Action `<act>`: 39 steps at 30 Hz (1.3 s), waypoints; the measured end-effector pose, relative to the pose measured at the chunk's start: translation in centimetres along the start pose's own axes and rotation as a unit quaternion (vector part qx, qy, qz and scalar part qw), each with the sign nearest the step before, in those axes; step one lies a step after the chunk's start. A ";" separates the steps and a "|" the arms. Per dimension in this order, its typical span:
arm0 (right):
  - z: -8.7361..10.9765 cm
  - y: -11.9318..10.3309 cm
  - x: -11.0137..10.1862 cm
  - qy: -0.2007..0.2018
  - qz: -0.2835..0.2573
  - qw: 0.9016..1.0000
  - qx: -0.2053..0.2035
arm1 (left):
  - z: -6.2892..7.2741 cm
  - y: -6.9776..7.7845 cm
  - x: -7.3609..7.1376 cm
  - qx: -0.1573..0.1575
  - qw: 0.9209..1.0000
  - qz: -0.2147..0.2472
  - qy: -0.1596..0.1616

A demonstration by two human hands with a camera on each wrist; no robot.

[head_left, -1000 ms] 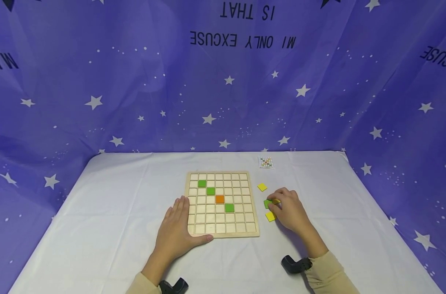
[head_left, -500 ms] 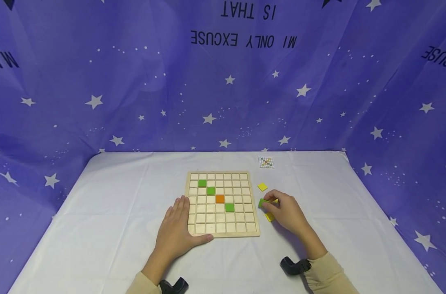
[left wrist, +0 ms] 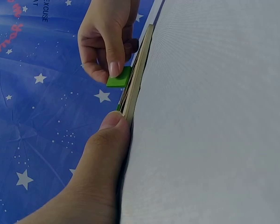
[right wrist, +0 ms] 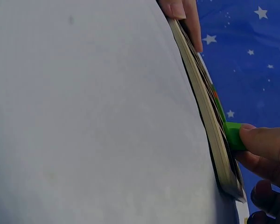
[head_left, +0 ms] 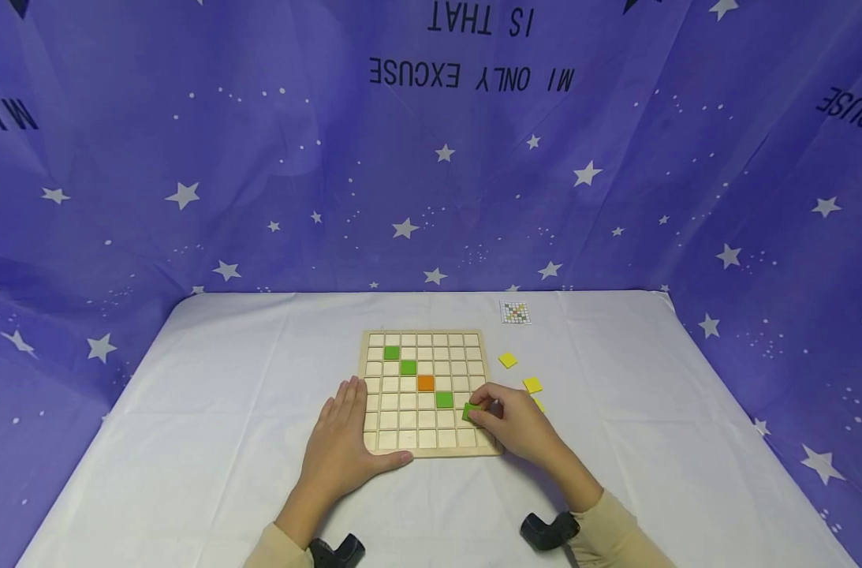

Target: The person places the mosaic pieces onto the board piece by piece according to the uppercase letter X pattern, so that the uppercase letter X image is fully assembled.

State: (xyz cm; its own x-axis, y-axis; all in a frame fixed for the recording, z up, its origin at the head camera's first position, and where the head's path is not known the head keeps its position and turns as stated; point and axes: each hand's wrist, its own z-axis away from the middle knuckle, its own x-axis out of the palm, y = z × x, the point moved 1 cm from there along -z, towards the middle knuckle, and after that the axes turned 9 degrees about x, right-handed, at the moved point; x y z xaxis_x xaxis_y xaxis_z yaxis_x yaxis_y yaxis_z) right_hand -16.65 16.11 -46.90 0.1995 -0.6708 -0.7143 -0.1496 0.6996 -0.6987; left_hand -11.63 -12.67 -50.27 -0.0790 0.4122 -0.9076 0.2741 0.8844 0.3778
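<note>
A wooden grid board [head_left: 431, 453] lies flat on the white table. Green tiles [head_left: 391, 353] and one orange tile [head_left: 426, 383] form a diagonal in its cells. My left hand [head_left: 341, 442] rests against the board's left edge with straight fingers, its thumb at the front edge. Between thumb and fingertips, my right hand [head_left: 516, 422] pinches a green tile [head_left: 469, 412] over the board's lower right cells. In the right wrist view this green tile [right wrist: 234, 136] stands tilted at the board's upper face; whether it touches a cell I cannot tell.
Yellow tiles [head_left: 508, 360] lie on the cloth right of the board, one partly hidden by the right hand. Behind them is a small card [head_left: 516, 313] with a coloured grid pattern. A purple star-printed curtain [head_left: 431, 189] surrounds the table.
My right hand has lifted the green tile from among the yellow ones and carried it left over the board. More of the yellow tiles shows now. The left hand stays put.
</note>
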 end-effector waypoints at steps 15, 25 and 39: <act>0.2 -0.4 1.1 0.008 0.047 0.999 -0.007 | 0.0 -0.1 0.2 -0.004 1.000 0.004 -0.001; 0.1 -0.3 1.2 0.000 0.050 0.999 -0.003 | 0.0 0.0 -0.1 -0.003 1.000 0.003 -0.002; 0.3 -0.4 0.9 0.021 0.086 0.995 -0.037 | 0.0 0.1 -0.1 -0.005 1.000 0.009 -0.002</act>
State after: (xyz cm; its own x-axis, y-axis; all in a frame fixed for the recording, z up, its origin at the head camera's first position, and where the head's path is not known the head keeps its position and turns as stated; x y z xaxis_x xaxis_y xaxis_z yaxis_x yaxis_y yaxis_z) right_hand -16.10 15.31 -47.25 0.1242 -0.5528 -0.8240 -0.2498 0.7862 -0.5652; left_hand -11.61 -12.64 -50.14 -0.0703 0.4272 -0.9014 0.2660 0.8790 0.3958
